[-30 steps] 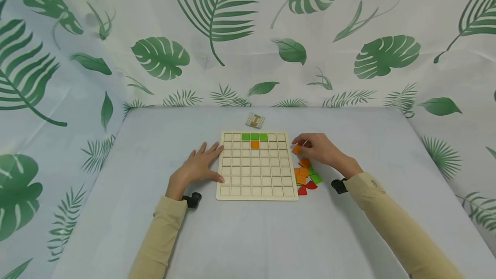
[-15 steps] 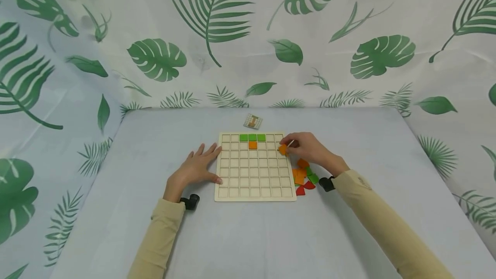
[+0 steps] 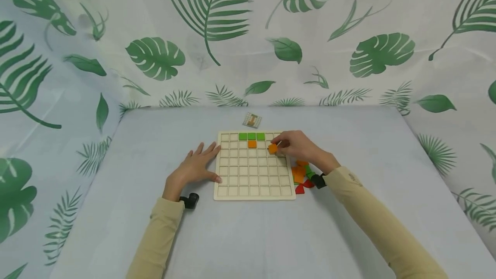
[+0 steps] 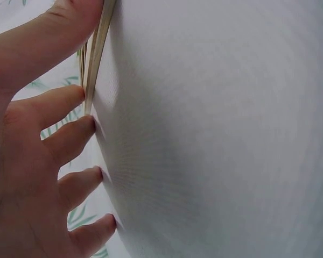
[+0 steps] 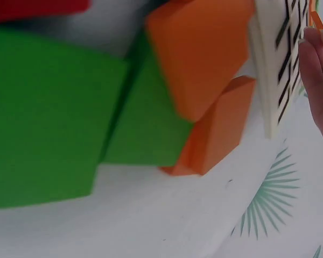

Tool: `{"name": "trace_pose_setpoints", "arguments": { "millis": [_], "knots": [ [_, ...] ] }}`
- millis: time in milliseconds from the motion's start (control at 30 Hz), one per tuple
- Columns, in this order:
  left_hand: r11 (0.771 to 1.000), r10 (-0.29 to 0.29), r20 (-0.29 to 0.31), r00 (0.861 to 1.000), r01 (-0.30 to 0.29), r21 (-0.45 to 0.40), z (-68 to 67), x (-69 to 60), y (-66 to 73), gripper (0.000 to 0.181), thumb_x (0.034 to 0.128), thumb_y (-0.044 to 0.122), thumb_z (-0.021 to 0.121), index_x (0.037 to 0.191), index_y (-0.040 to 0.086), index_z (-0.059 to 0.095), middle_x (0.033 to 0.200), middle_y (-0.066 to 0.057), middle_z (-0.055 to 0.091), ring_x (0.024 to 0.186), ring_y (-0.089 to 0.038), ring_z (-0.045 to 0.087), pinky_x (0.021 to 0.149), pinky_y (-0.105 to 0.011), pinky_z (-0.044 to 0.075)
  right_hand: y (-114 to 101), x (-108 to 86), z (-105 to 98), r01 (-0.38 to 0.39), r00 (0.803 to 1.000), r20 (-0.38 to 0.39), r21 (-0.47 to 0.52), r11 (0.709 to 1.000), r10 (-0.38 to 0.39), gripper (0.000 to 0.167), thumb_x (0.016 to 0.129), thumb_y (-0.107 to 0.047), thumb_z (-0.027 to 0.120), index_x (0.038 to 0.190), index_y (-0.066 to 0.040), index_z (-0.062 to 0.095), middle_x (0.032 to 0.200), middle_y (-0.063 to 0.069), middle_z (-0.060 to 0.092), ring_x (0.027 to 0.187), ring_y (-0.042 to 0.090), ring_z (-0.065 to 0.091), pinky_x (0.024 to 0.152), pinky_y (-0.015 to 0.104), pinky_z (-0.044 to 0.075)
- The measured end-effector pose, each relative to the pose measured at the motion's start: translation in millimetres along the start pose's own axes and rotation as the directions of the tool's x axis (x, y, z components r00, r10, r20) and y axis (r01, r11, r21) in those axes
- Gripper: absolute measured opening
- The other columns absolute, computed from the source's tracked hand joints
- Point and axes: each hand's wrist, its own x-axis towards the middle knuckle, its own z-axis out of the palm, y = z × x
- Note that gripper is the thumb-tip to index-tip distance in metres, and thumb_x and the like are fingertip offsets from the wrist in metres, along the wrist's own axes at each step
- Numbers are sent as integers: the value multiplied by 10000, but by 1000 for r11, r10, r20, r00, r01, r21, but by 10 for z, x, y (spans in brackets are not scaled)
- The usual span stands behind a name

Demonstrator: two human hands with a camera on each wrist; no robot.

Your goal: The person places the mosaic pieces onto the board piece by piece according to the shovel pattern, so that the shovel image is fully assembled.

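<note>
A pale wooden grid board (image 3: pixel 248 171) lies flat on the table, with three green tiles (image 3: pixel 251 136) side by side in its far row and an orange tile (image 3: pixel 252 144) just below the middle one. My left hand (image 3: pixel 195 168) rests at the board's left edge, fingers spread; in the left wrist view the thumb and fingertips (image 4: pixel 70 141) touch the edge and the table. Over the board's upper right squares, my right hand (image 3: pixel 296 145) pinches another orange tile (image 3: pixel 273 148) between thumb and fingers. That tile is held above the squares, slightly tilted.
Right of the board lies a loose pile of orange tiles (image 3: pixel 298 173), green tiles (image 5: pixel 48 118) and red pieces (image 3: pixel 300 189), partly hidden by my right wrist. A small patterned card (image 3: pixel 252 119) lies beyond the board. A leaf-print cloth (image 3: pixel 248 55) hangs behind.
My right hand has carried the orange tile leftward, from beside the pile to over the board. The left hand has stayed at the left edge.
</note>
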Motion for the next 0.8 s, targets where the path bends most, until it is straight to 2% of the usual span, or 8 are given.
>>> {"name": "trace_pose_setpoints", "arguments": {
  "millis": [367,567,800],
  "knots": [
    [1000,-9,-11,1000,9,3,-1,-8,-15,1082,829,400,852,1660,147,206,1735,-91,103,1591,-418,-40,1272,-650,-1,-97,88,23,42,999,1,-2,999,-42,311,965,-99,704,1265,-20,723,1163,109,717,1031,251,699,949,426,588],
    [1000,-6,-11,1000,6,1,-6,-16,-11,1078,831,407,849,1660,153,209,1736,-88,103,1591,-416,-37,1273,-649,0,-135,116,44,71,997,-1,4,997,-71,328,967,-134,720,1267,1,716,1192,132,721,1069,279,696,964,435,581],
    [1000,1,1,1000,-1,-3,-10,-16,7,1073,838,412,842,1661,156,202,1736,-83,99,1592,-410,-44,1277,-638,-5,-185,128,71,110,994,-3,-14,994,-110,287,973,-86,698,1235,26,726,1134,139,715,1059,295,698,965,440,585]
  ]
}}
